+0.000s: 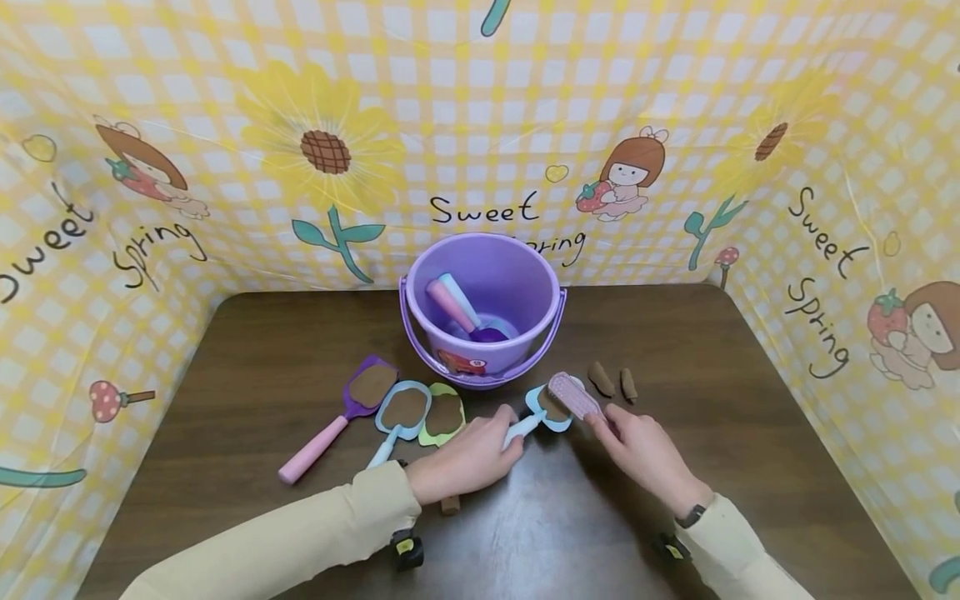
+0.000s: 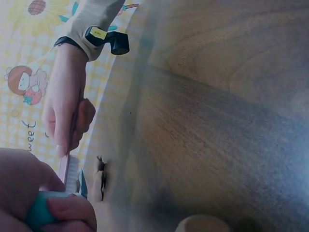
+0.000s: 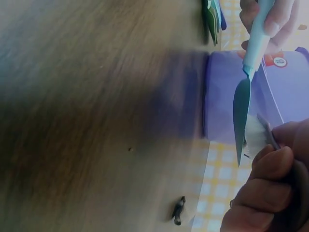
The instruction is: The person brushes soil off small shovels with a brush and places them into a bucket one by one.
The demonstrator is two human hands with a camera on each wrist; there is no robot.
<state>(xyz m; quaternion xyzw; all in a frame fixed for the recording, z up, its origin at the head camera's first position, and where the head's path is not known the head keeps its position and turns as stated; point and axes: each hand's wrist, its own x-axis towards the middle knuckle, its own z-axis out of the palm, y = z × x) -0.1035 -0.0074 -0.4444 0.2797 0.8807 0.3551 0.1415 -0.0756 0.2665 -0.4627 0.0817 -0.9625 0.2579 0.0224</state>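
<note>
My left hand (image 1: 468, 457) grips the pale blue handle of a toy shovel (image 1: 525, 427), whose blue blade (image 3: 241, 111) is raised off the table. Brown clay-like stuff covers part of that blade in the head view. My right hand (image 1: 651, 457) holds a lilac brush (image 1: 576, 395) over the blade. Its white bristles (image 3: 256, 133) face the blade; whether they touch it I cannot tell. Two brown lumps (image 1: 600, 379) lie just beyond the right hand.
A purple bucket (image 1: 480, 367) stands at the back, with pink- and blue-handled tools (image 1: 453, 304) inside. To the left lie a purple shovel (image 1: 371, 385), a blue one (image 1: 403, 410) and a green one (image 1: 444, 414), each bearing brown stuff. Patterned cloth (image 1: 480, 125) surrounds the wooden table (image 1: 570, 533).
</note>
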